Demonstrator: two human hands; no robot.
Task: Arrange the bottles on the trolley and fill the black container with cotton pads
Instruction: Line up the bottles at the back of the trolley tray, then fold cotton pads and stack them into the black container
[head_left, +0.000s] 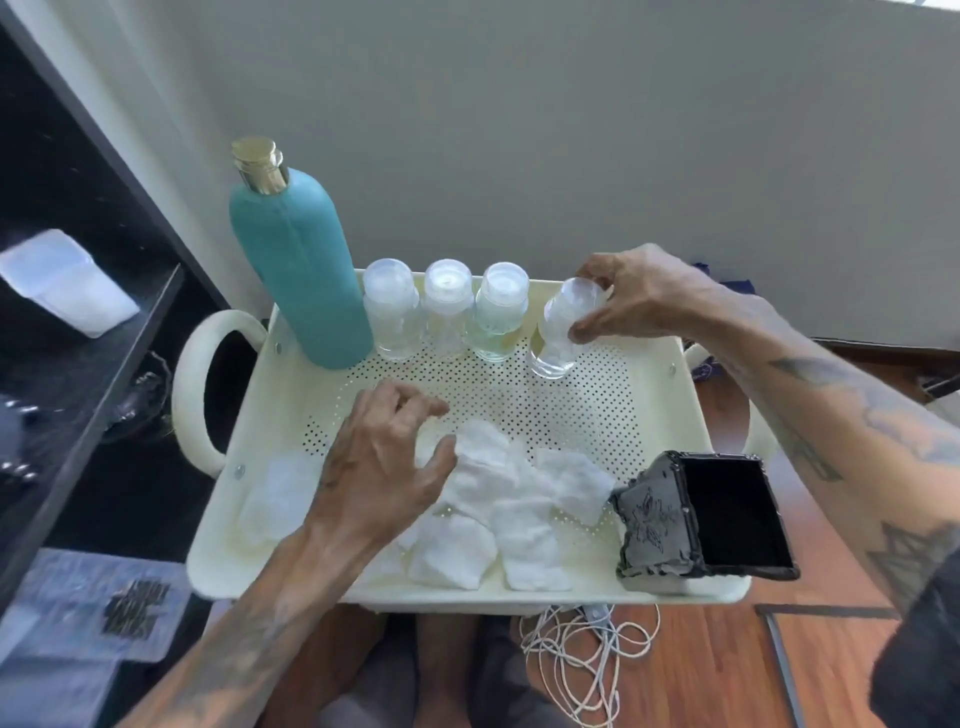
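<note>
Cream trolley tray (691, 467): right hand (639, 296) grips tilted clear bottle (563, 330); left hand (384, 457) spread above cotton pads (498, 499).

Bottles (447, 312) stood along the trolley's (691, 364) back edge, cotton pads (498, 499) lay near its front edge, the container (717, 514) at its front-right corner.

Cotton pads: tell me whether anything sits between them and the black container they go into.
Nothing visible does. The cotton pads lie in a loose heap on the trolley tray, and the black container stands open just to their right, its lid tipped up on the near side. The left hand rests over the heap.
</note>
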